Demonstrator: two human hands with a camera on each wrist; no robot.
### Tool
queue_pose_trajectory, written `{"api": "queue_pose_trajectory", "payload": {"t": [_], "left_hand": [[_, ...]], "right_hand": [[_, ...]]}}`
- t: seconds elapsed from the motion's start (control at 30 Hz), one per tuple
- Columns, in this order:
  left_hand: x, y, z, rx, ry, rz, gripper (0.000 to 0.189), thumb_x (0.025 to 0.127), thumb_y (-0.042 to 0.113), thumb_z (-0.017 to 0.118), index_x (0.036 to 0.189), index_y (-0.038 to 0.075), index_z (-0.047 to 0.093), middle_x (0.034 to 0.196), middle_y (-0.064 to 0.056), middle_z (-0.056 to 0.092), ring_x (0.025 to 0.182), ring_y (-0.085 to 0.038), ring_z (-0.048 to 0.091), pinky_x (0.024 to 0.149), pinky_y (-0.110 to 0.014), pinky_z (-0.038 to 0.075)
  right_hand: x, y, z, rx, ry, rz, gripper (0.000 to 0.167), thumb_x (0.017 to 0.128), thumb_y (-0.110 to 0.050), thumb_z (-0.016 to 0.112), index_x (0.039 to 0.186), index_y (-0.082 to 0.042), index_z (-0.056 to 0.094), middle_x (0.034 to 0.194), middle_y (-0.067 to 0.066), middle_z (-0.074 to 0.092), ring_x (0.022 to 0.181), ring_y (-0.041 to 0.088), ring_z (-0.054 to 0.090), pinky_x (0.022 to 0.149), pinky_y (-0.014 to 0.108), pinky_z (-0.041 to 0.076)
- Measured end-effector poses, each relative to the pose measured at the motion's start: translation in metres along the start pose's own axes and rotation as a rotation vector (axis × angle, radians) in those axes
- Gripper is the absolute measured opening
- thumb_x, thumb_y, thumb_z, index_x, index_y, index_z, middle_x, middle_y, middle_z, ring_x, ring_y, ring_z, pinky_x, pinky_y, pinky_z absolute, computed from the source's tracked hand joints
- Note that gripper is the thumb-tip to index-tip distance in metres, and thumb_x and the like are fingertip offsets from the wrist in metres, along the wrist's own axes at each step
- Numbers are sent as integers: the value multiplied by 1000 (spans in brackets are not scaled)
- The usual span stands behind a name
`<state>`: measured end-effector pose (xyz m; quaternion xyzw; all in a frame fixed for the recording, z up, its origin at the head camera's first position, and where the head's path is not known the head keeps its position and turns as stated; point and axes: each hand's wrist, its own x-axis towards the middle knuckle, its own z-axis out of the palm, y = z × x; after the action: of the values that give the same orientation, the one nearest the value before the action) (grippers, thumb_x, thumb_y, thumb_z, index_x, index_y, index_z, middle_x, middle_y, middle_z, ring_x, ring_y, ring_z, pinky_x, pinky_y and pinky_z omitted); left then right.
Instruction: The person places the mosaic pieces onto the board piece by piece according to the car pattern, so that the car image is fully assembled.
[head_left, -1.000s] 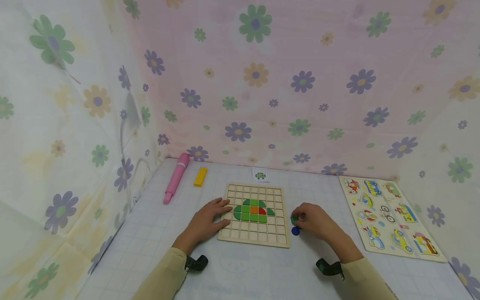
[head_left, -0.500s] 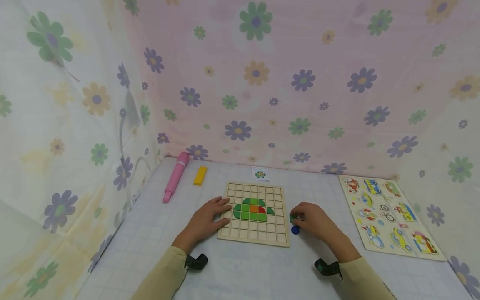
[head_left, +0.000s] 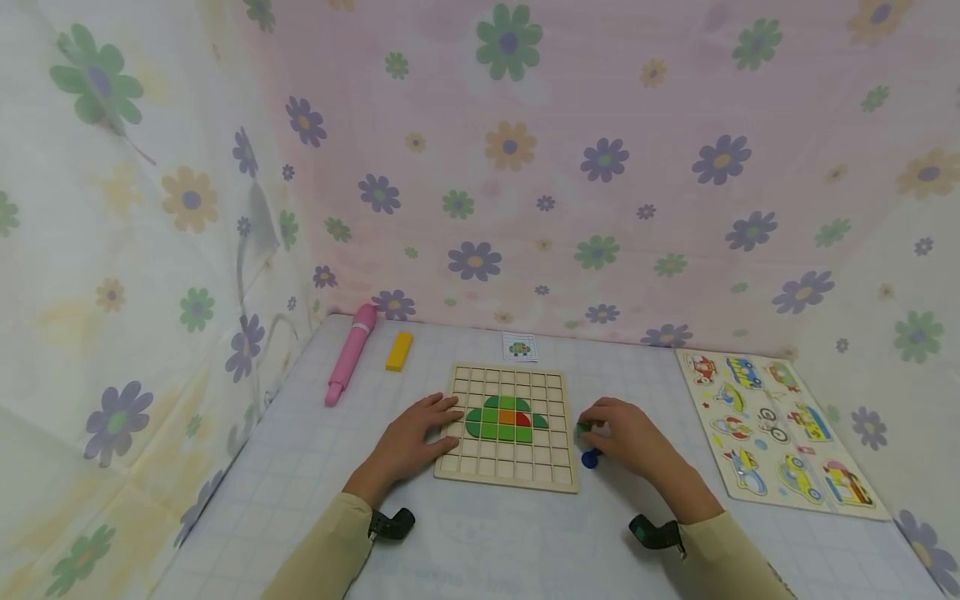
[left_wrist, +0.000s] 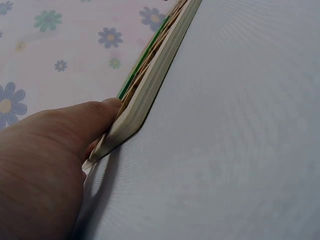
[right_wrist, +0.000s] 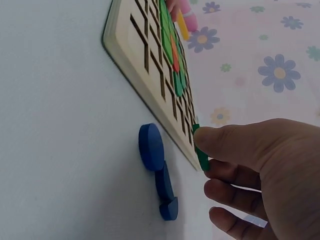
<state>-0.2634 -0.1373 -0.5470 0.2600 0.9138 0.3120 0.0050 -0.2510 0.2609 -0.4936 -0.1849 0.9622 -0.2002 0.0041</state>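
Observation:
A wooden grid board (head_left: pixel 457 475) lies at the middle of the table, with green, orange and red tiles (head_left: pixel 507 432) in its cells. My left hand (head_left: pixel 411 437) rests at its left edge, fingers relaxed; in the left wrist view the thumb (left_wrist: pixel 95 117) touches the rim. Just off the board's right side, my right hand (head_left: pixel 626 433) pinches a small green tile (right_wrist: pixel 201 150) between thumb and forefinger, held on edge. Below that hand, blue pieces lie on the table: a round one (right_wrist: pixel 151 147) and smaller ones (right_wrist: pixel 165 182) beside it.
A small picture card (head_left: pixel 520 347) lies behind the board. To the back left are a yellow block (head_left: pixel 400 352) and a pink microphone-shaped stick (head_left: pixel 351 357). A wooden picture puzzle (head_left: pixel 772 442) lies at the right. Flowered cloth walls (head_left: pixel 420 233) surround the table.
My right hand has shifted slightly left toward the board with the green tile, showing more of the blue pieces. My left hand stays at the board's edge.

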Motion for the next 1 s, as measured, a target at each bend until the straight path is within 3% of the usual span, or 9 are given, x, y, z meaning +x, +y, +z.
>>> {"api": "queue_pose_trajectory", "payload": {"t": [0.3, 1.0], "left_hand": [[0, 2, -1, -4, 14, 18, 50, 103, 36, 76, 149, 16, 69, 165, 0, 51, 158, -32, 36, 123, -61, 35], [-1, 1, 0, 5, 3, -1, 50, 103, 36, 76, 150, 19, 68, 166, 4, 50, 160, -28, 34, 124, -59, 34]], "right_hand": [[2, -7, 2, 15, 31, -20, 19, 92, -11, 88, 110, -14, 82, 101, -8, 69, 92, 13, 62, 81, 39, 57], [11, -30, 6, 48, 24, -31, 18, 93, -14, 88, 109, -15, 82, 102, -8, 69, 95, 17, 64, 83, 38, 58]]}}
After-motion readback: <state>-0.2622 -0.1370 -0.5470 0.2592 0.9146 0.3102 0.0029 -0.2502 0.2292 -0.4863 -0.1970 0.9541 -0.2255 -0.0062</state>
